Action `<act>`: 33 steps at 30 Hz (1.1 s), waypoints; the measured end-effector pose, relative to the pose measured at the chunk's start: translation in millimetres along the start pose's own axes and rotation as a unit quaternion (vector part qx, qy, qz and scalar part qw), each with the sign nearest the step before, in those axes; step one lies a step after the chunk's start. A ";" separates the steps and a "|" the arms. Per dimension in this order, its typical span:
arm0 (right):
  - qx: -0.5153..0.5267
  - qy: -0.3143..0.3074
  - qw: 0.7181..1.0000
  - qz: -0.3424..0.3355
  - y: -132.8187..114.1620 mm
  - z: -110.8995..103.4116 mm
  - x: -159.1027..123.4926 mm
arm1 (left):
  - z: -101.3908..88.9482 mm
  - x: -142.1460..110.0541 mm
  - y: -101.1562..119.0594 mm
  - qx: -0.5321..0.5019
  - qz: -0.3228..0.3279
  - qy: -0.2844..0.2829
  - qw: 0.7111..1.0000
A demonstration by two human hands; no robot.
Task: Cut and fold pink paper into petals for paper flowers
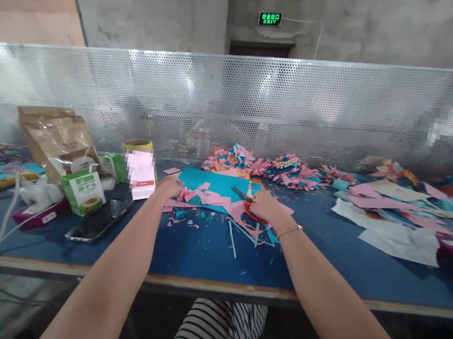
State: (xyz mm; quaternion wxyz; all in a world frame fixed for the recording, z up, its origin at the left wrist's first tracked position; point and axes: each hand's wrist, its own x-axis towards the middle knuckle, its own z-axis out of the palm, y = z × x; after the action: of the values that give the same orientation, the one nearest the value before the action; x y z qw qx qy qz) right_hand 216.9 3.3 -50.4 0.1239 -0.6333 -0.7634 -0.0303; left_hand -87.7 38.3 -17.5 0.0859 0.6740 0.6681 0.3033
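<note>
My left hand (168, 185) is at the left end of a blue paper sheet (211, 180), its fingers bent together on a small piece of pink paper (185, 194); the fingertips are partly blurred. On the right, my right hand (267, 205) is closed around scissors (242, 194). Their blades point left over the blue sheet, and the red handle (254, 215) shows below my fingers. Pink paper scraps (215, 198) lie across the sheet between my hands. Thin blue and pink clippings (233, 239) are scattered in front.
Behind the sheet sit fringed paper flowers (237, 159) against a perforated metal screen (265, 100). At left are a brown paper bag (58, 140), a green box (84, 191), a phone (97, 221) and a white cable (4, 224). Paper offcuts (396, 199) pile up at right.
</note>
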 end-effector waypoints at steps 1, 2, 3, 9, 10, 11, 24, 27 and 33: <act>-0.004 -0.002 1.000 0.000 -0.8 -0.3 -0.1 | 1.2 -1.0 0.9 0.019 -0.001 -0.009 1.000; -0.008 -0.003 1.000 0.000 -1.4 -0.6 -0.2 | 2.2 -2.2 1.7 0.040 0.004 -0.022 0.999; -0.010 -0.003 1.000 -0.001 -1.6 -0.7 -0.3 | 3.0 -3.5 2.3 0.064 0.017 -0.036 0.997; -0.005 -0.008 1.000 -0.010 3.0 0.5 2.0 | -1.3 -9.5 6.5 0.069 0.044 -0.028 0.996; -0.003 -0.008 1.000 -0.011 4.1 0.9 2.7 | -2.6 -10.2 8.2 0.042 0.046 -0.017 0.998; -0.001 -0.007 1.000 -0.011 5.1 1.2 3.3 | -3.6 -10.8 10.1 0.007 0.046 -0.008 0.999; 0.032 0.041 0.999 0.007 9.6 5.4 3.0 | 0.1 -5.2 12.0 -0.161 -0.026 -0.004 0.987; 0.022 0.029 0.999 -0.003 4.9 3.3 0.2 | -0.2 -2.1 9.7 -0.148 -0.025 0.014 0.989; 0.025 0.056 0.998 -0.009 -11.7 -11.1 -11.7 | -1.5 -7.3 23.3 -0.086 0.023 0.017 0.996</act>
State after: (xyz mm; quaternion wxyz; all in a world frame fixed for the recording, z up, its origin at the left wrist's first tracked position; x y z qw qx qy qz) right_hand 209.2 -12.5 -41.0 0.1816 -0.6206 -0.7613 -0.0476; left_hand -68.2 28.8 -6.3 0.1250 0.6738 0.6252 0.3734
